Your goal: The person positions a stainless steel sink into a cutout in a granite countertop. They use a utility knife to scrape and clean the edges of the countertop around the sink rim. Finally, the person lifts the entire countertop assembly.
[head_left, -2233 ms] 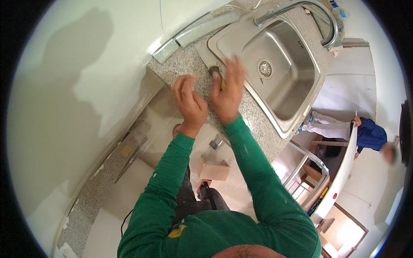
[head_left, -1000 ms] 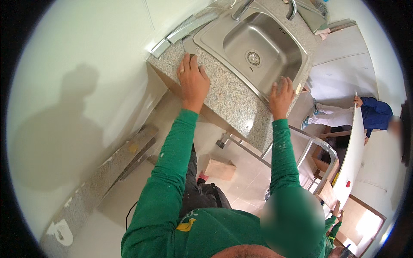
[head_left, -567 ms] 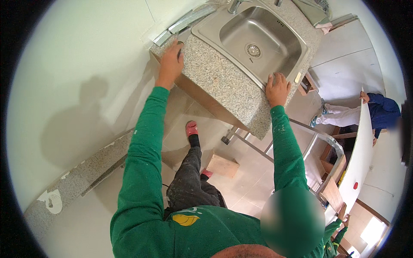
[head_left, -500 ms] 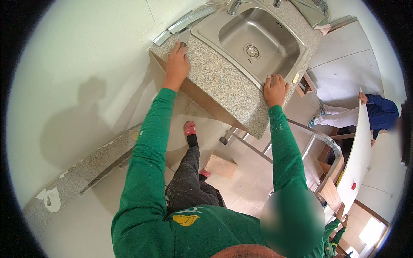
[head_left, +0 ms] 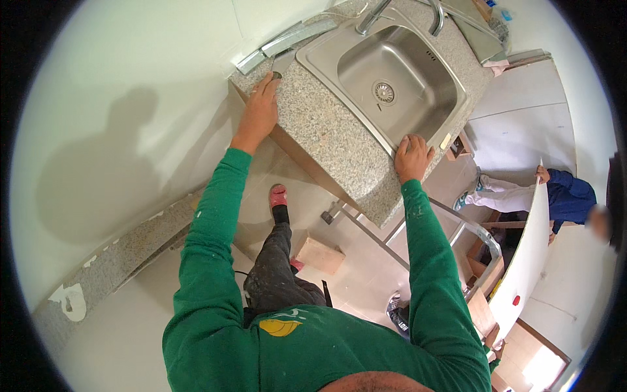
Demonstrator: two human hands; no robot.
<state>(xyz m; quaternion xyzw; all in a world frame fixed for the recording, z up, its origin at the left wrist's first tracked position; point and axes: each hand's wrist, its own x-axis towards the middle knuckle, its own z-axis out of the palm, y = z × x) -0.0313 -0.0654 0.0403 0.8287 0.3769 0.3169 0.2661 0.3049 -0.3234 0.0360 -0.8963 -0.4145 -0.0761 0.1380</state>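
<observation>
A speckled grey stone countertop with a stainless steel sink set into it lies in front of me. My left hand reaches across the countertop's left end, its fingers stretched over the stone. Beside its fingertips is a small dark round piece joined to a grey flat part. At the sink's near corner my right hand lies over the countertop's edge, its bent fingers gripping the sink rim. The undersides of both hands are hidden.
Metal strips lie along the wall, and a faucet stands behind the sink. A metal ladder and a wooden box are below. At right, a person in blue holds a large white panel; another person's hands touch its lower end.
My left fingers have drawn slightly away from the dark round piece. My right hand keeps its place at the sink corner. The whole view has shifted a little, and another shoe now shows below.
</observation>
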